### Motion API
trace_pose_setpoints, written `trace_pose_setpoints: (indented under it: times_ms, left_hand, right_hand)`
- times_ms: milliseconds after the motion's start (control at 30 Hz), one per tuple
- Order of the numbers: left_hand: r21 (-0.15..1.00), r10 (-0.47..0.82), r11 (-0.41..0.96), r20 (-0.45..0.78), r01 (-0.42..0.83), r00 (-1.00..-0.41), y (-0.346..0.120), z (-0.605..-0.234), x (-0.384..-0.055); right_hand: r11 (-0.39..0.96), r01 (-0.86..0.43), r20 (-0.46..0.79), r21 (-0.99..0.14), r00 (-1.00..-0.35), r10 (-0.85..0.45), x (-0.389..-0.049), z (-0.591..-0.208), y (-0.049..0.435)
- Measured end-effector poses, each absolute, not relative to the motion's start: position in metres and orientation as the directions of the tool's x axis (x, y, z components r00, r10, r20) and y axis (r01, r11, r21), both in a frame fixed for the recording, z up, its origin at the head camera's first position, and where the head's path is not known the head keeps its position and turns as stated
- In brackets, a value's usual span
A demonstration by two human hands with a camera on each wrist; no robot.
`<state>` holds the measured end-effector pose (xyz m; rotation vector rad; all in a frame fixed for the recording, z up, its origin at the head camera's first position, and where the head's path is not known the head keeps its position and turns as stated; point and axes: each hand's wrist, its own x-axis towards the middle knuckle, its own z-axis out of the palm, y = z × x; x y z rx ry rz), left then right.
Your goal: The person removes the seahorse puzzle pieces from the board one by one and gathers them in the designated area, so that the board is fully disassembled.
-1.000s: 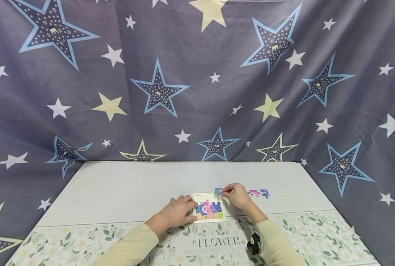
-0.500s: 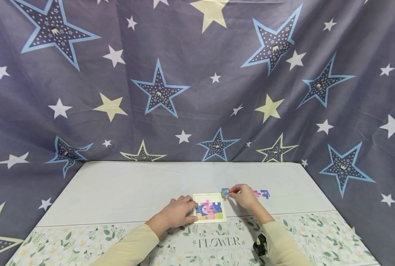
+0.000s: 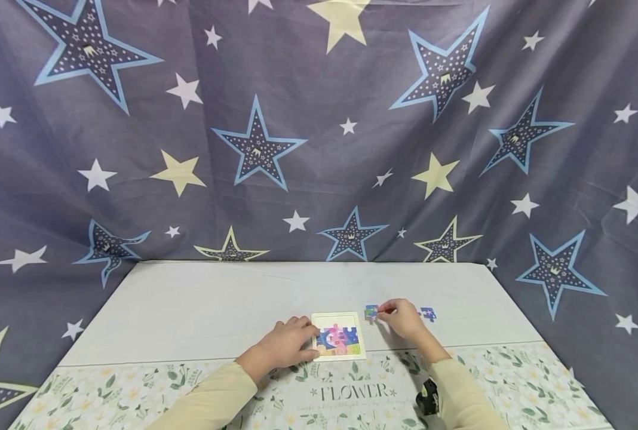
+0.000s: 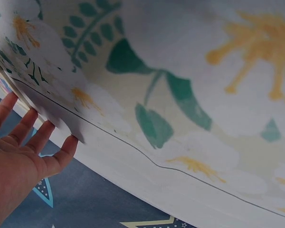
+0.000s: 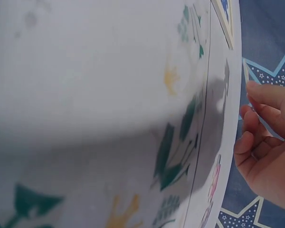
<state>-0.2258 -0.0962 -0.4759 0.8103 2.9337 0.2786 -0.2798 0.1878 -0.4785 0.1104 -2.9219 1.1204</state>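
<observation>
My left hand rests at the left side of a small pale puzzle tray, its fingers along the edge and the thumb near the lower corner. Inside the tray, joined jigsaw pieces show a pink figure on blue, and the upper strip is bare. To the right, my right hand pinches a blue and green jigsaw piece between thumb and fingers, over the white tabletop. In the right wrist view the fingers are bent together at the tips.
A blue jigsaw piece lies just right of my right hand, with a pink one beside it mostly covered by the hand. A flowered cloth covers the table's front. A star-patterned curtain hangs behind the table.
My right hand has moved right, away from the tray, with the jigsaw piece in its fingers, and now covers most of the pink piece. The left hand has stayed in place.
</observation>
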Motion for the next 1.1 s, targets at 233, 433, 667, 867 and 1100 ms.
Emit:
trace_pose_setpoints:
  times_ms: [233, 433, 667, 867, 1100]
  left_hand:
    - [0.198, 0.517, 0.842, -0.032, 0.501, -0.855, -0.096, -0.476, -0.225]
    - [0.188, 0.517, 0.843, -0.03, 0.503, -0.856, -0.096, -0.477, -0.226]
    - [0.183, 0.513, 0.847, -0.034, 0.499, -0.858, -0.096, -0.476, -0.225]
    - [0.189, 0.515, 0.844, -0.029, 0.501, -0.857, -0.096, -0.477, -0.225]
    - [0.197, 0.515, 0.843, -0.031, 0.5, -0.856, -0.096, -0.477, -0.225]
  right_hand:
    - [0.747, -0.063, 0.036, -0.662, -0.998, -0.053, -0.279, -0.478, 0.196]
    - [0.744, -0.05, 0.019, -0.667, -0.999, -0.05, -0.279, -0.478, 0.201]
    - [0.75, -0.045, 0.017, -0.66, -0.999, -0.045, -0.28, -0.479, 0.207]
    - [0.747, -0.055, 0.024, -0.663, -0.998, -0.052, -0.279, -0.48, 0.211]
    - [0.742, -0.06, 0.034, -0.668, -0.998, -0.05, -0.277, -0.479, 0.214]
